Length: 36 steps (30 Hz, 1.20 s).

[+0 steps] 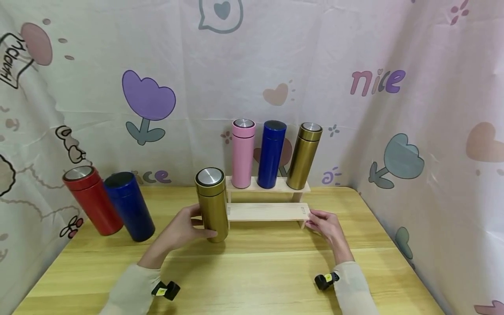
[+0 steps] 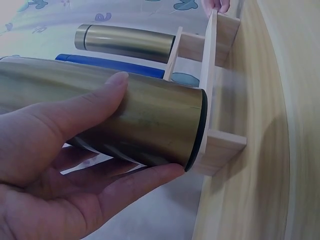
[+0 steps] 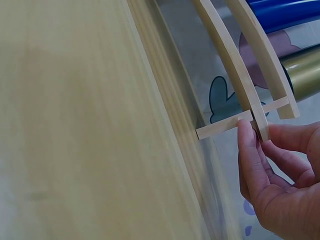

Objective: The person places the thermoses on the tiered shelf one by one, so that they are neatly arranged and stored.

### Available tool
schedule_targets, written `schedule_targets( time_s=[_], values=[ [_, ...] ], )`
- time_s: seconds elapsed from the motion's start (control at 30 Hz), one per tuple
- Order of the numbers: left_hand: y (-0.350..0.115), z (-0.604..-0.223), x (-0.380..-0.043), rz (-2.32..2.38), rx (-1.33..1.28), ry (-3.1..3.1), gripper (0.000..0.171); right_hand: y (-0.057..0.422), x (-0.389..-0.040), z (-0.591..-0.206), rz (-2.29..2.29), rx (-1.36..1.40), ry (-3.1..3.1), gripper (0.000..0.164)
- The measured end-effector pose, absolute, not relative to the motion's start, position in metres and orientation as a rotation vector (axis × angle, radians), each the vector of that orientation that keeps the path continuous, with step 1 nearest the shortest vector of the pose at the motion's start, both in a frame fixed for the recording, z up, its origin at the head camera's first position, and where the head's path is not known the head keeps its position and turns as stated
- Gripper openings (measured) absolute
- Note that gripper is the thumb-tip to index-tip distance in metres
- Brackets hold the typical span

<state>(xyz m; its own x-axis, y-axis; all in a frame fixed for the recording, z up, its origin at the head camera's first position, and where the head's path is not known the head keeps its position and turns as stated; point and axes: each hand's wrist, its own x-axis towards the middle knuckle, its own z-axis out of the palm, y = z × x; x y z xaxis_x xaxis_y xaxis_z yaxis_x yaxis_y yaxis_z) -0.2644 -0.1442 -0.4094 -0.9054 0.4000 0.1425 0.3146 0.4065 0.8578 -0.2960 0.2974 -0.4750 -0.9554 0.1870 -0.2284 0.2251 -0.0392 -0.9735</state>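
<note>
My left hand (image 1: 185,231) grips a gold thermos bottle (image 1: 213,214) with a silver-topped lid, thumb on one side and fingers round the other. In the left wrist view the bottle's dark base (image 2: 197,131) is off the table, about level with the lower board of a two-tier wooden rack (image 1: 267,212), at its left end. My right hand (image 1: 326,224) pinches the right end of that lower board between thumb and fingers. On the upper tier stand a pink bottle (image 1: 243,155), a blue bottle (image 1: 271,155) and a second, slimmer gold bottle (image 1: 304,157).
At the table's left side stand a red bottle (image 1: 93,202) and a wider blue bottle (image 1: 130,208), close together. The wooden table (image 1: 252,280) meets a printed curtain (image 1: 315,57) behind and on both sides. The rack stands near the back edge.
</note>
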Motion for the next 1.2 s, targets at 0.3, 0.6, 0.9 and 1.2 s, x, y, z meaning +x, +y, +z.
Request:
schedule_targets(
  time_s=[0.3, 0.6, 0.9, 1.2],
  values=[
    [-0.132, -0.413, -0.268, 1.555, 0.64, 2.53, 0.062, 0.297, -0.296, -0.475, -2.206, 0.457, 2.159, 0.046],
    [-0.13, -0.415, -0.269, 1.568, 0.685, 2.51, 0.061, 0.296, -0.297, -0.477, -2.213, 0.468, 2.152, 0.047],
    [-0.127, -0.413, -0.27, 1.559, 0.653, 2.508, 0.062, 0.301, -0.294, -0.479, -2.229, 0.442, 2.135, 0.048],
    [-0.125, -0.416, -0.277, 1.535, 0.614, 2.528, 0.062, 0.299, -0.297, -0.474, -2.183, 0.385, 2.223, 0.045]
  ],
)
